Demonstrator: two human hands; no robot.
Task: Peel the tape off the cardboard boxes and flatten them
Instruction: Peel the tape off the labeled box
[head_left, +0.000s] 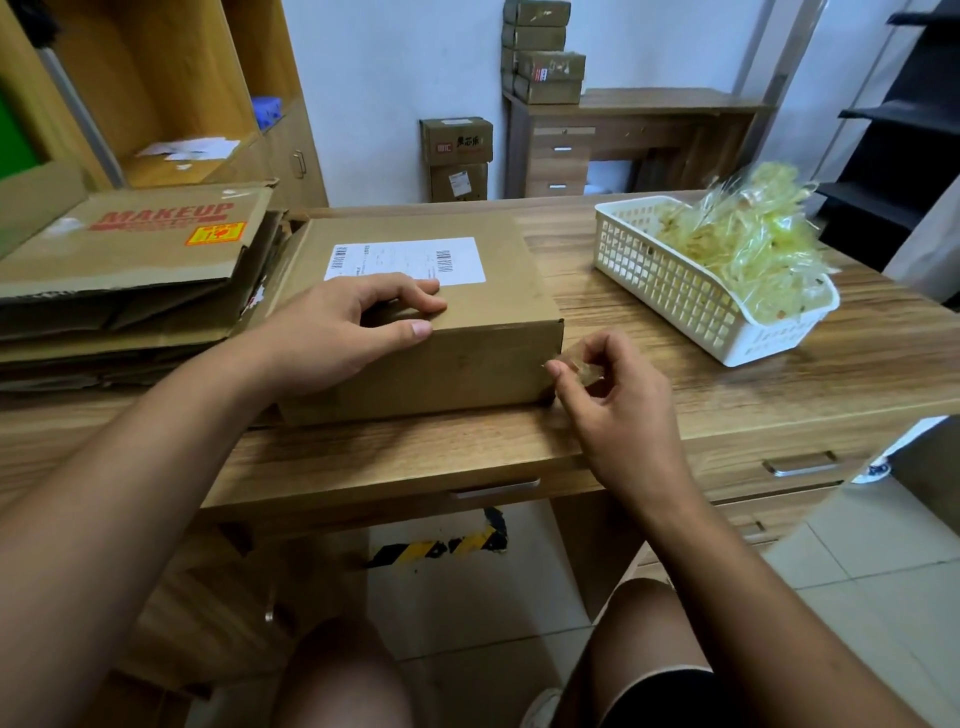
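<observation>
Right hand (618, 395) pinching clear tape (584, 370), brown box (467, 322) closed

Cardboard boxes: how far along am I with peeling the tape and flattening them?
Done: a stack of flattened boxes lies on the left, and the white basket holds peeled tape. In hand: the left hand steadies the labelled box while the right hand pinches a tape strip at its corner. Left: flattening this box.
</observation>
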